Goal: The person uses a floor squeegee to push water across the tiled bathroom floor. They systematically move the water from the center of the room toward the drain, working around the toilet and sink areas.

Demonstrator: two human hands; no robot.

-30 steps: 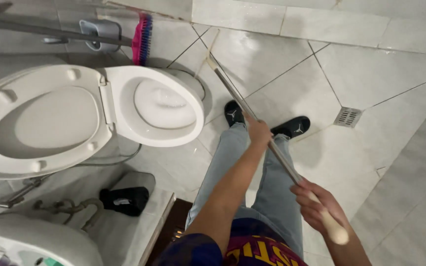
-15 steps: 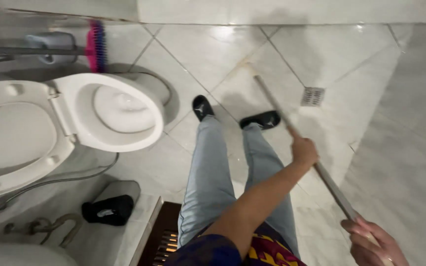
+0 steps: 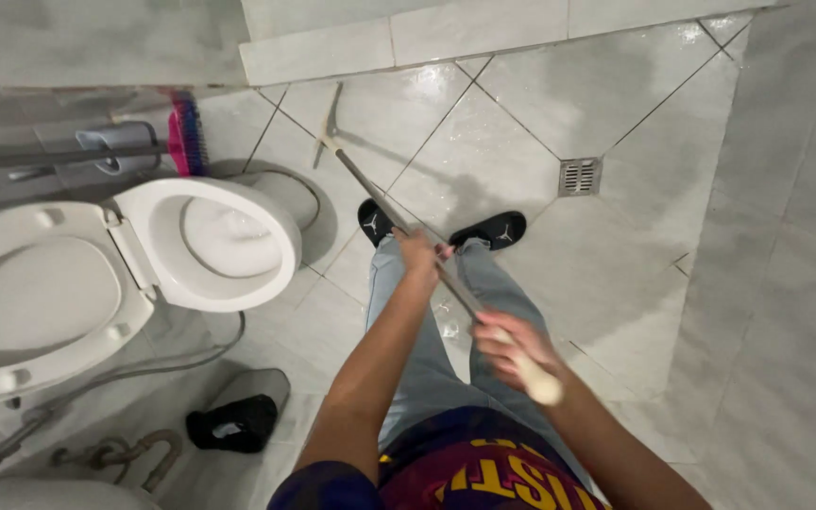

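- Gripping the squeegee handle (image 3: 399,223) midway, the left hand (image 3: 419,253) is closed.
- Right hand (image 3: 512,348) clasps its top end.
- Squeegee blade (image 3: 325,125) rests on wet tiles (image 3: 484,161), at one o'clock from the toilet bowl (image 3: 224,244).

Floor (image 3: 521,123): pale grey tiles laid diagonally, wet sheen across the middle. Square metal drain grate (image 3: 579,176) set in at 1 o'clock. White toilet (image 3: 224,243) stands at 9 o'clock, seat and lid raised. Squeegee head (image 3: 325,125) rests on the tiles at 11 o'clock. Pink-bristled brush (image 3: 184,134) stands by the wall at 10 o'clock. Two black shoes (image 3: 489,229) planted at centre. Black object (image 3: 234,422) lies on a low grey plate at 7 o'clock, with a grey hose (image 3: 144,365) running beside it.
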